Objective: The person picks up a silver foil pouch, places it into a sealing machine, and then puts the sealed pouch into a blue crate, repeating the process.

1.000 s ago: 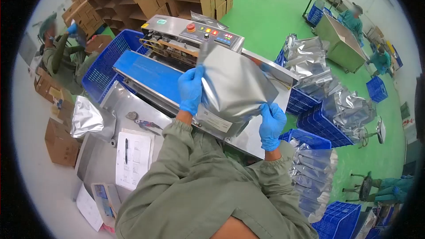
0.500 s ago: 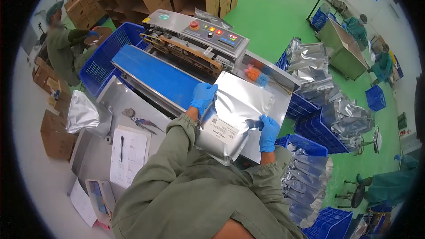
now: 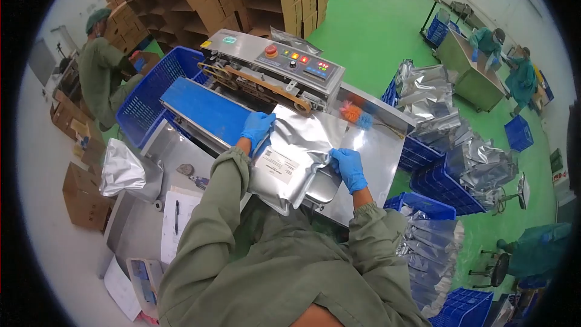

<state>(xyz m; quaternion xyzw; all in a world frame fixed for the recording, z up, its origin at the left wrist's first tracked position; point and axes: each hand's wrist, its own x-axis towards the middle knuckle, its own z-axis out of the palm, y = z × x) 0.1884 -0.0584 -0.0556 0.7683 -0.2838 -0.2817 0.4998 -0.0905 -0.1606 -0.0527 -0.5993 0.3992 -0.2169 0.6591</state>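
Observation:
A silver foil bag (image 3: 302, 145) with a white printed label (image 3: 277, 166) lies in front of me, across the near end of the sealing machine. My left hand (image 3: 258, 128), in a blue glove, pinches the bag's upper left edge beside the blue conveyor belt (image 3: 206, 111). At the bag's right edge, my gloved right hand (image 3: 350, 168) has its fingers closed on the foil. The bag's top edge is close under the belt-driven sealing head (image 3: 260, 88) of the band sealer; whether it touches cannot be made out.
The control panel (image 3: 295, 60) shows lit buttons. An orange and blue brush (image 3: 354, 115) lies on the steel table. Blue crates (image 3: 445, 184) with foil bags stand right. Left are another foil bag (image 3: 124, 169), papers with a pen (image 3: 177, 217) and a blue basket (image 3: 133, 115). Co-workers are around.
Both hands and the foil bag have shifted left, towards the conveyor belt. The bag's foil is more creased near my right hand, and my view has moved slightly.

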